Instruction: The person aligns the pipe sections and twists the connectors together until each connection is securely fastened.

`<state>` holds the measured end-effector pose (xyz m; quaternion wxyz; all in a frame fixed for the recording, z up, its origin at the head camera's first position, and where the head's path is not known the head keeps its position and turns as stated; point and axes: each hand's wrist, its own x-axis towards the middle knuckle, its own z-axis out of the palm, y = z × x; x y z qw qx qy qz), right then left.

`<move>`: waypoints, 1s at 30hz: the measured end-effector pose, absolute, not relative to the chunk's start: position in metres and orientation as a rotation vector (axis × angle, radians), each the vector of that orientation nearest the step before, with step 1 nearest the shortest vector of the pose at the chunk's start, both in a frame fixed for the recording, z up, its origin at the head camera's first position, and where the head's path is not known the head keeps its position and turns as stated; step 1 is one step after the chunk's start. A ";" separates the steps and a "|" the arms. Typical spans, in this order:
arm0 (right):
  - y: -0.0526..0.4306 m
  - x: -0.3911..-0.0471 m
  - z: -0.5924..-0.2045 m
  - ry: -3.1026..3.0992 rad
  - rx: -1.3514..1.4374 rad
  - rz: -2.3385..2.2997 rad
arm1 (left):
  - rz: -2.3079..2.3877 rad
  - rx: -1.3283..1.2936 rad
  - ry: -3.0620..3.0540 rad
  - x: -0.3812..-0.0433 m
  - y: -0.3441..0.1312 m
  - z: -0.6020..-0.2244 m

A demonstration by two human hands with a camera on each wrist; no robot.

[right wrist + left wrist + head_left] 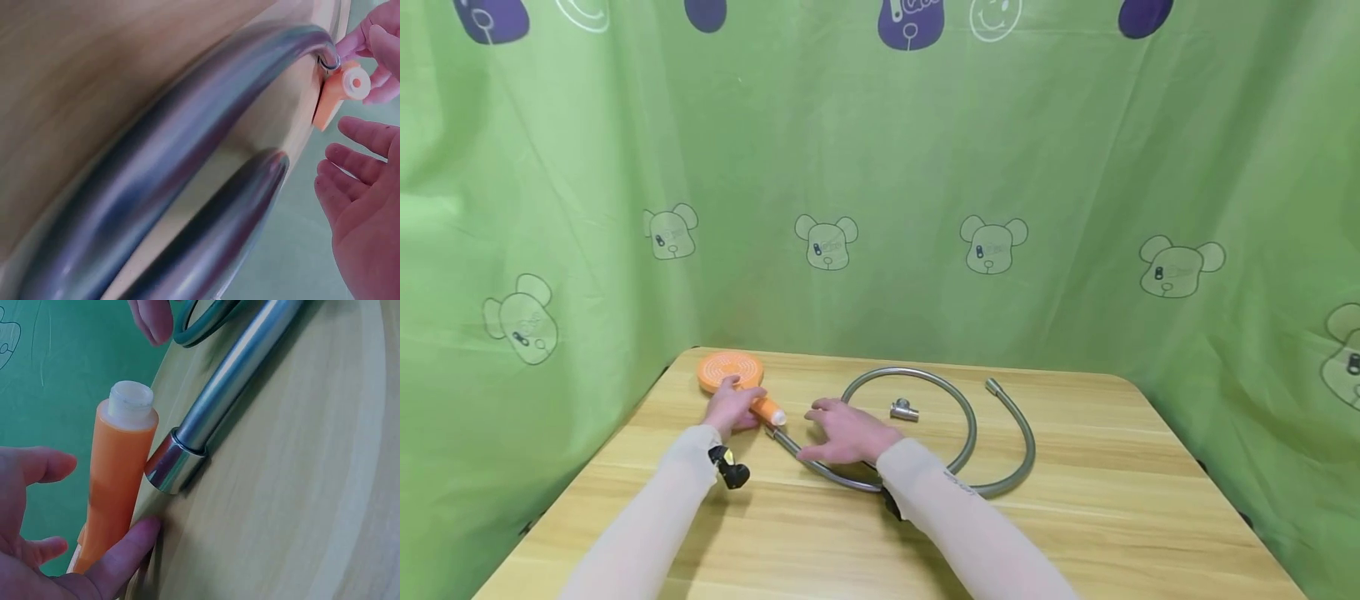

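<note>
Pale long sleeves (658,500) cover both my forearms as they reach in over the wood-grained worktop (1112,467), with a small black device (728,467) strapped at my left wrist. My left hand (730,410) is at the orange shower head (730,367), which lies near the far left corner. My fingers spread loosely to either side of its handle (767,410) without closing round it; whether any fingertip presses on the orange surface, I cannot tell. Past my fingers, the handle ends in a whitish, translucent neck (131,400), bare and pointing towards my right.

Just beside that neck sits a shiny metal collar (176,464) on one end of the grey metal hose (240,365). Collar and neck are not joined, and I cannot tell if the collar touches the side of the handle.

My right hand (850,433) is over the left part of the hose's loop, fingers relaxed and apart, holding nothing. From there the hose curls round across the middle of the worktop, crosses near my right sleeve and bends up to its other end fitting (993,386), towards the far edge. Inside the loop lies a small chrome tee-shaped connector (905,410). Behind everything hangs a green curtain (910,167) printed with bear heads (826,242).
</note>
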<state>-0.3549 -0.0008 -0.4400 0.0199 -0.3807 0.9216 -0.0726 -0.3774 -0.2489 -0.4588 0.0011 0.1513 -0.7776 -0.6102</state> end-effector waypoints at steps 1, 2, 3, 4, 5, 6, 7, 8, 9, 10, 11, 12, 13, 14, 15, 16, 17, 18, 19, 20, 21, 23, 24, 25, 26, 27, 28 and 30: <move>-0.003 -0.356 -0.441 2.857 -1.187 -0.218 | -1.921 0.471 -2.445 -0.378 -0.248 -0.459; -0.004 -0.356 -0.442 2.854 -1.195 -0.211 | -1.925 0.469 -2.451 -0.379 -0.247 -0.459; -0.006 -0.357 -0.443 2.853 -1.199 -0.199 | -1.940 0.465 -2.448 -0.379 -0.247 -0.459; -0.007 -0.357 -0.444 2.849 -1.203 -0.193 | -1.953 0.460 -2.445 -0.380 -0.246 -0.459; -0.008 -0.357 -0.445 2.844 -1.202 -0.189 | -1.967 0.462 -2.441 -0.380 -0.246 -0.459; -0.009 -0.357 -0.446 2.839 -1.200 -0.183 | -1.982 0.457 -2.436 -0.381 -0.245 -0.460; -0.010 -0.357 -0.447 2.836 -1.199 -0.171 | -1.995 0.459 -2.429 -0.381 -0.244 -0.460; -0.011 -0.358 -0.449 2.835 -1.204 -0.152 | -2.008 0.455 -2.422 -0.382 -0.244 -0.461; -0.012 -0.358 -0.450 2.837 -1.210 -0.130 | -2.021 0.454 -2.413 -0.382 -0.244 -0.461; -0.013 -0.359 -0.452 2.842 -1.220 -0.096 | -2.026 0.454 -2.406 -0.382 -0.243 -0.461; -0.013 -0.359 -0.453 2.850 -1.234 -0.055 | -2.036 0.457 -2.394 -0.383 -0.243 -0.461; -0.014 -0.360 -0.455 2.858 -1.249 -0.012 | -2.045 0.456 -2.383 -0.383 -0.243 -0.461; -0.014 -0.361 -0.456 2.867 -1.262 0.028 | -2.052 0.460 -2.372 -0.383 -0.242 -0.461; -0.014 -0.362 -0.457 2.875 -1.271 0.061 | -2.057 0.459 -2.366 -0.383 -0.242 -0.461; -0.015 -0.362 -0.458 2.880 -1.274 0.084 | -2.061 0.463 -2.360 -0.384 -0.242 -0.461; -0.014 -0.362 -0.459 2.883 -1.271 0.100 | -2.065 0.465 -2.356 -0.384 -0.241 -0.461; -0.014 -0.362 -0.460 2.885 -1.267 0.106 | -2.071 0.463 -2.352 -0.383 -0.240 -0.461; -0.013 -0.362 -0.460 2.884 -1.260 0.101 | -2.073 0.463 -2.352 -0.384 -0.240 -0.461; -0.013 -0.362 -0.460 2.883 -1.258 0.091 | -2.074 0.463 -2.354 -0.384 -0.239 -0.461; -0.013 -0.362 -0.460 2.879 -1.255 0.077 | -2.076 0.462 -2.355 -0.384 -0.238 -0.461; -0.013 -0.362 -0.460 2.874 -1.254 0.056 | -2.076 0.462 -2.358 -0.384 -0.238 -0.461; -0.013 -0.362 -0.460 2.861 -1.255 0.012 | -2.066 0.463 -2.370 -0.384 -0.238 -0.461; -0.013 -0.361 -0.460 2.852 -1.253 -0.016 | -2.062 0.465 -2.376 -0.383 -0.238 -0.460; -0.013 -0.361 -0.460 2.843 -1.248 -0.045 | -2.061 0.465 -2.381 -0.383 -0.238 -0.460; -0.013 -0.361 -0.460 2.835 -1.241 -0.069 | -2.060 0.461 -2.389 -0.382 -0.238 -0.459; -0.013 -0.360 -0.461 2.826 -1.238 -0.091 | -2.062 0.464 -2.395 -0.382 -0.239 -0.459; -0.012 -0.360 -0.461 2.820 -1.235 -0.109 | -2.064 0.461 -2.398 -0.381 -0.239 -0.458; -0.012 -0.360 -0.462 2.813 -1.234 -0.144 | -2.087 0.456 -2.394 -0.382 -0.240 -0.457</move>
